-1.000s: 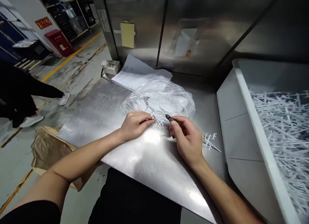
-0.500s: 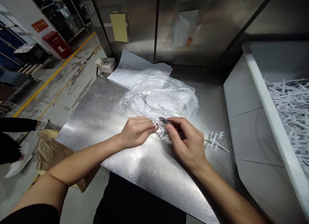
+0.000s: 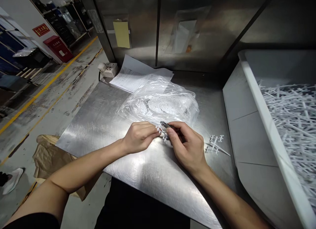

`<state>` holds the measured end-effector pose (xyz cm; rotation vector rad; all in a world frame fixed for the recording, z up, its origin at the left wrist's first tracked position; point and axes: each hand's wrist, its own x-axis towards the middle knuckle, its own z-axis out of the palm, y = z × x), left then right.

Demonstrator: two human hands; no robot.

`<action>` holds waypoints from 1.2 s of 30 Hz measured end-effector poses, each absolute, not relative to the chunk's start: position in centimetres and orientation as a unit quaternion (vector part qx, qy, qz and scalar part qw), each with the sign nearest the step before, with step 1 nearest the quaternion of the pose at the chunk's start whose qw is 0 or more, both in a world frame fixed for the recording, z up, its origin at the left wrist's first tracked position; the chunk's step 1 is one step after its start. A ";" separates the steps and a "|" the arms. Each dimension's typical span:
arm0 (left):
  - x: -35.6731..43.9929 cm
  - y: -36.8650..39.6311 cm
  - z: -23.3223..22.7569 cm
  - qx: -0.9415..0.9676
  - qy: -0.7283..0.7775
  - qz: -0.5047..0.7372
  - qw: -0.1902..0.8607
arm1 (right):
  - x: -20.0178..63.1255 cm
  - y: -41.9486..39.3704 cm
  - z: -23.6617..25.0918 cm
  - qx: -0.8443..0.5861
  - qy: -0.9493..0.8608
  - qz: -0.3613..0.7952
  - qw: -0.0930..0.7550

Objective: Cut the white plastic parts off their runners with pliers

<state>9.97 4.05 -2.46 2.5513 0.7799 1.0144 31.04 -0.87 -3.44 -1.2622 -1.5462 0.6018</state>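
My left hand [image 3: 141, 137] is closed in a pinch on a small branched white plastic sprue [image 3: 162, 131]. Its thin arms stick out past my fingertips toward the right. In my right hand [image 3: 188, 145] is a small pair of dark metal clippers [image 3: 165, 124], their tip right at the sprue; the fingers hide most of the tool. Another white plastic sprue [image 3: 214, 145] with a long thin stem lies on the metal table [image 3: 84, 123], to the right of my right hand. Beyond both hands sits a crumpled clear plastic bag [image 3: 160, 102] with small pale bits inside.
A grey-white bin [image 3: 261, 117] holding many white plastic sprues stands at the right. Printed papers [image 3: 130, 72] and a power socket [image 3: 110, 70] are at the back left. Brown paper [image 3: 45, 156] lies on the floor beside a person's shoe [image 3: 13, 180].
The clippers and my right hand have shifted slightly left, and the sprue between the hands sits at a somewhat different angle. The other person's legs have moved mostly out of view at the left.
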 end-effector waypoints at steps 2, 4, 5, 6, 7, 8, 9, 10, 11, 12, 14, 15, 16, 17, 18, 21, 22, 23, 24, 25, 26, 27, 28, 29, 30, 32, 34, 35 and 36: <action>10.1 4.1 -2.4 0.885 0.274 0.351 0.137 | 30.9 -0.8 -3.5 -0.524 -0.626 0.272 0.509; 10.1 4.1 -2.4 0.883 0.276 0.356 0.135 | 30.8 -0.6 -3.6 -0.527 -0.609 0.296 0.513; 10.2 4.1 -2.4 0.881 0.276 0.360 0.136 | 30.7 -0.5 -3.7 -0.528 -0.600 0.309 0.515; 10.2 4.2 -2.4 0.879 0.277 0.364 0.138 | 30.7 -0.4 -3.8 -0.531 -0.591 0.320 0.516; 10.2 4.2 -2.4 0.876 0.279 0.367 0.142 | 30.6 -0.4 -3.8 -0.533 -0.582 0.331 0.517; 10.2 4.2 -2.4 0.874 0.283 0.367 0.146 | 30.6 -0.3 -3.9 -0.536 -0.574 0.340 0.517; 10.2 4.2 -2.4 0.872 0.288 0.366 0.152 | 30.6 -0.3 -4.0 -0.539 -0.568 0.347 0.516; 10.2 4.2 -2.4 0.870 0.293 0.363 0.158 | 30.6 -0.2 -4.0 -0.542 -0.563 0.352 0.515; 10.2 4.2 -2.4 0.868 0.300 0.360 0.164 | 30.6 -0.2 -4.0 -0.544 -0.560 0.354 0.516; 10.2 4.3 -2.3 0.866 0.304 0.358 0.169 | 30.7 -0.3 -4.0 -0.544 -0.557 0.353 0.519; 10.1 4.3 -2.3 0.865 0.307 0.359 0.171 | 30.9 -0.4 -3.8 -0.534 -0.557 0.348 0.534; 10.1 4.3 -2.2 0.865 0.305 0.360 0.170 | 31.0 -0.5 -3.6 -0.525 -0.560 0.344 0.541; 10.1 4.3 -2.2 0.867 0.302 0.360 0.167 | 31.0 -0.6 -3.5 -0.516 -0.566 0.339 0.547; 10.1 4.3 -2.2 0.869 0.298 0.360 0.164 | 31.1 -0.7 -3.3 -0.508 -0.574 0.335 0.548; 10.1 4.3 -2.2 0.871 0.293 0.359 0.162 | 31.1 -0.8 -3.1 -0.501 -0.584 0.330 0.547; 10.1 4.2 -2.2 0.875 0.281 0.362 0.156 | 31.0 -1.1 -2.8 -0.490 -0.612 0.323 0.530; 10.1 4.2 -2.2 0.876 0.277 0.363 0.154 | 30.9 -1.2 -2.8 -0.489 -0.620 0.322 0.523; 10.1 4.2 -2.2 0.877 0.274 0.365 0.153 | 30.9 -1.3 -2.8 -0.491 -0.626 0.320 0.515; 10.0 4.2 -2.3 0.878 0.272 0.364 0.152 | 30.8 -1.4 -2.9 -0.494 -0.630 0.317 0.508; 10.0 4.2 -2.3 0.879 0.271 0.362 0.151 | 30.8 -1.5 -2.9 -0.497 -0.634 0.313 0.503; 10.0 4.2 -2.4 0.881 0.271 0.359 0.149 | 30.8 -1.5 -2.9 -0.499 -0.637 0.309 0.500; 10.0 4.2 -2.4 0.883 0.271 0.355 0.147 | 30.8 -1.5 -3.0 -0.500 -0.640 0.305 0.497; 10.0 4.1 -2.4 0.884 0.271 0.352 0.144 | 30.8 -1.5 -3.0 -0.500 -0.642 0.303 0.496; 10.0 4.1 -2.4 0.885 0.271 0.350 0.141 | 30.8 -1.6 -3.0 -0.499 -0.644 0.301 0.496; 10.0 4.1 -2.4 0.886 0.271 0.350 0.138 | 30.8 -1.5 -2.9 -0.498 -0.646 0.299 0.495; 10.0 4.1 -2.4 0.885 0.272 0.354 0.135 | 30.9 -1.5 -2.8 -0.497 -0.650 0.295 0.493; 10.1 4.1 -2.3 0.884 0.271 0.357 0.135 | 30.9 -1.5 -2.7 -0.496 -0.654 0.289 0.492; 10.1 4.1 -2.3 0.883 0.271 0.358 0.134 | 30.9 -1.5 -2.7 -0.496 -0.656 0.286 0.492; 10.1 4.1 -2.3 0.883 0.270 0.359 0.134 | 30.9 -1.5 -2.7 -0.494 -0.659 0.282 0.492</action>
